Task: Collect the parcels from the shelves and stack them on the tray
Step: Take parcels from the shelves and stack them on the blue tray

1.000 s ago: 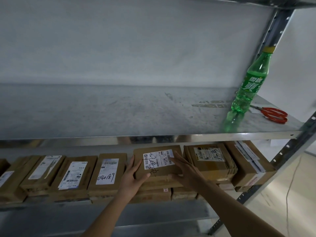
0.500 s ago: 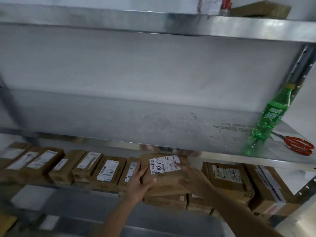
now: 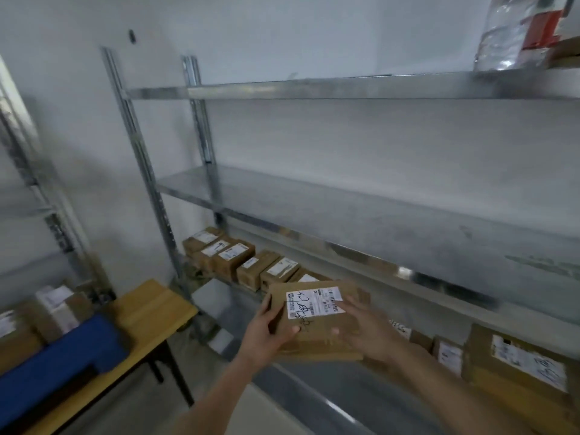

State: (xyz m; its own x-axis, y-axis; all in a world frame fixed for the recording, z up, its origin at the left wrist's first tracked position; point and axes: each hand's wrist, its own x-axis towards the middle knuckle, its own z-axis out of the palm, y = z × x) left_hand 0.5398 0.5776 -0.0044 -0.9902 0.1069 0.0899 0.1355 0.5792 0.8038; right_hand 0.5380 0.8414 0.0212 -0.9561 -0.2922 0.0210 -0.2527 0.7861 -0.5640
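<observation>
A flat brown parcel [image 3: 317,337] with a white label and black handwriting hangs in front of the lower shelf. My left hand [image 3: 266,334] grips its left edge, thumb on top. My right hand [image 3: 367,331] holds its right side with fingers over the label's corner. A row of brown parcels [image 3: 238,259] stands on the lower shelf [image 3: 345,400] to the left, and more parcels [image 3: 518,368] lie to the right. A blue tray [image 3: 62,362] with several parcels [image 3: 53,312] sits on a wooden table [image 3: 150,309] at the lower left.
The metal rack's upright post [image 3: 147,171] stands between the table and the shelves. The middle shelf [image 3: 376,221] is bare in this view. A crumpled plastic bottle [image 3: 514,32] sits on the top shelf at the upper right. A second rack [image 3: 37,183] rises at the far left.
Both hands have lifted the parcel out of the lower shelf and toward me. The view has swung left, bringing the table and blue tray into sight; the green bottle and scissors are out of frame.
</observation>
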